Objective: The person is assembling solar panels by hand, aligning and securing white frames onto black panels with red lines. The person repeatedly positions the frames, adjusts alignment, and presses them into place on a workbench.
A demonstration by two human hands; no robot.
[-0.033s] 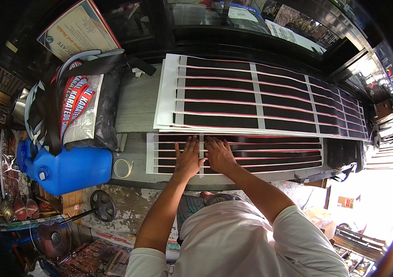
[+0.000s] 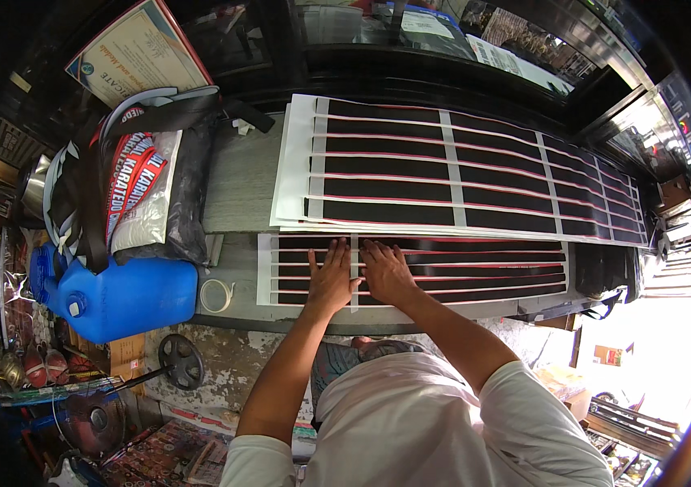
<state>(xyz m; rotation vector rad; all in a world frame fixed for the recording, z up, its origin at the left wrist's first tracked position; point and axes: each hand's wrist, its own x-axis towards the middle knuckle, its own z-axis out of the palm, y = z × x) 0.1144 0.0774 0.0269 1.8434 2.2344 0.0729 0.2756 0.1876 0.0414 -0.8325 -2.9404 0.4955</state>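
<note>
My left hand lies flat with its fingers spread on the near white sheet, which carries several long black strips with red edges. Just to its right, my right hand presses flat on the same strips, fingers extended. A pale tape band crosses the strips between the two hands. Neither hand holds anything. Behind them lies a larger stack of white sheets with similar black strips, crossed by several pale tape bands.
Left of the near sheet, a tape roll lies by the grey table's front edge. Further left are a blue jug and a pile of printed straps on a plastic-wrapped bundle. A framed certificate leans behind. A black bag sits at right.
</note>
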